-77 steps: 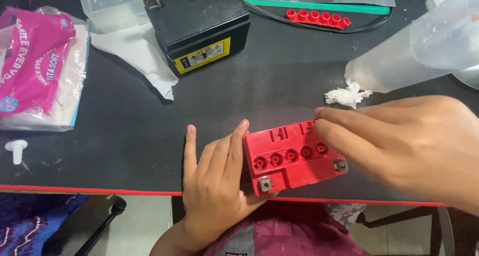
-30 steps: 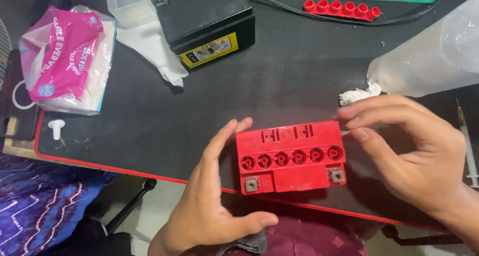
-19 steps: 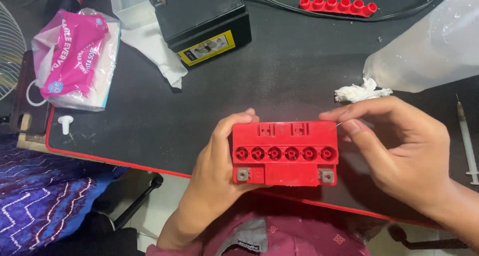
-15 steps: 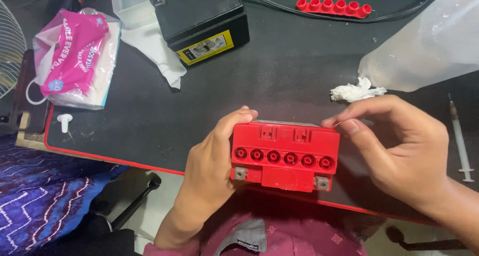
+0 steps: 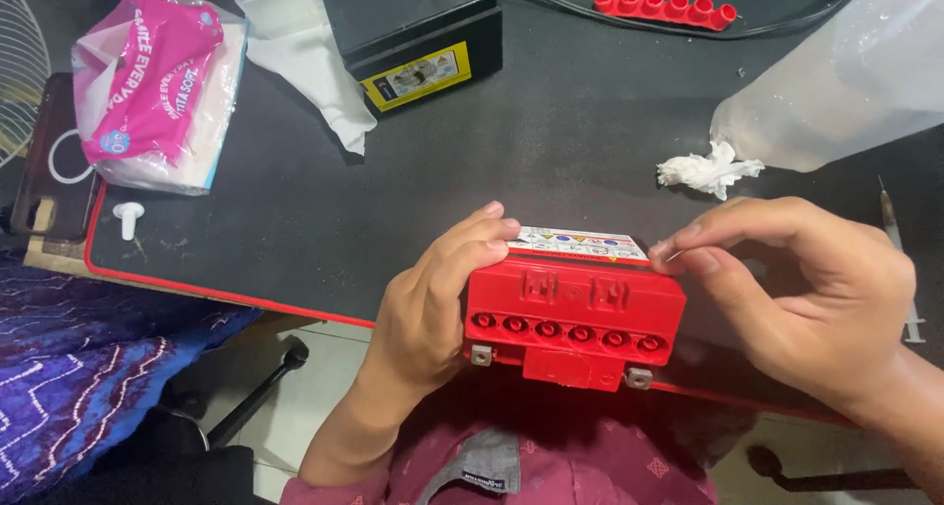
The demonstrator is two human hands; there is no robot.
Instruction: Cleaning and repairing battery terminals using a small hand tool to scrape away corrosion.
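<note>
Two batteries, one red point(image 5: 573, 313), one black point(image 5: 408, 23); two hands; one tissue pack point(image 5: 157, 92); one syringe point(image 5: 900, 259).

pink tissue pkg point(image 5: 157, 87) top-left, yellow label point(image 5: 415, 75) center-top

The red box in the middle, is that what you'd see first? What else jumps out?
Yes, the bright red battery at the near edge of the black table grabs the eye, gripped by the left hand while the right hand pinches its far corner. Next come the pink tissue pack at far left and the black battery at the top.
</note>
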